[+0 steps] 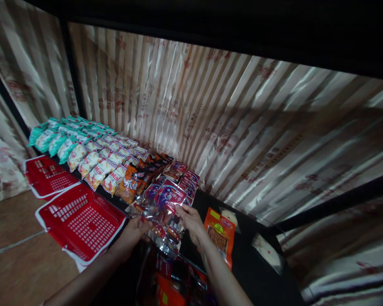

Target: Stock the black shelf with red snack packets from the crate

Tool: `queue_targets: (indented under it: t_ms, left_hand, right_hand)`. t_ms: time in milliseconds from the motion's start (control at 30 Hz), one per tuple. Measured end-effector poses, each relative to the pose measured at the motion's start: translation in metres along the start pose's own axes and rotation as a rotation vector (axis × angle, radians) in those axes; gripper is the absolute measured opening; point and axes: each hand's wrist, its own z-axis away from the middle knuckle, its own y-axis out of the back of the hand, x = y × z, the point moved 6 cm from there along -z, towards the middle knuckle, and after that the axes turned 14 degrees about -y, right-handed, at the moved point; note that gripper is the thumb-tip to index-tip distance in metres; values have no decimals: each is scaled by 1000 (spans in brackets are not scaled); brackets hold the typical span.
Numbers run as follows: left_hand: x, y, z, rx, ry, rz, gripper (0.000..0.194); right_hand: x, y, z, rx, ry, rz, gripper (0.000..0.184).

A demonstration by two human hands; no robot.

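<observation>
At the front edge of the black shelf, my left hand [131, 237] is closed on the near-left edge of a snack packet, its thumb on the shiny film. My right hand [193, 222] pinches the right side of a purple-and-red snack packet [170, 196] with a clear, glossy lower part. Several such packets overlap here, and I cannot tell whether both hands hold the same one. Behind them lie more purple-and-red packets [189, 183] in a stack. An orange snack packet [219, 236] lies flat to the right of my right hand.
Rows of green-and-white bags [52, 140], white striped bags [98, 172] and orange-black bags [130, 182] fill the shelf's left. Red baskets [86, 225] stand below at left. Pale packets [267, 253] lie at right. A dark frame beam [210, 46] crosses overhead. More packets [170, 291] sit below my arms.
</observation>
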Motion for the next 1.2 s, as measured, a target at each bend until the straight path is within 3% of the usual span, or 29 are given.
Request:
queue_targets:
  t_ms: [200, 500, 733, 967, 1200]
  left_hand:
    - [12, -3, -22, -37, -17, 31, 42]
    - [21, -15, -70, -36, -70, 22, 34]
    - [15, -18, -108, 19, -74, -19, 26]
    - [20, -14, -139, 129, -67, -122, 50]
    - [14, -18, -164, 40, -139, -454, 46]
  right_hand:
    - [-20, 9, -19, 64, 103, 108, 37]
    - [-33, 13, -55, 144, 29, 109, 23]
    - [-45, 12, -88, 196, 147, -37, 45]
    - [-55, 14, -120, 223, 176, -37, 58]
    - [-67, 24, -143, 353, 245, 138, 58]
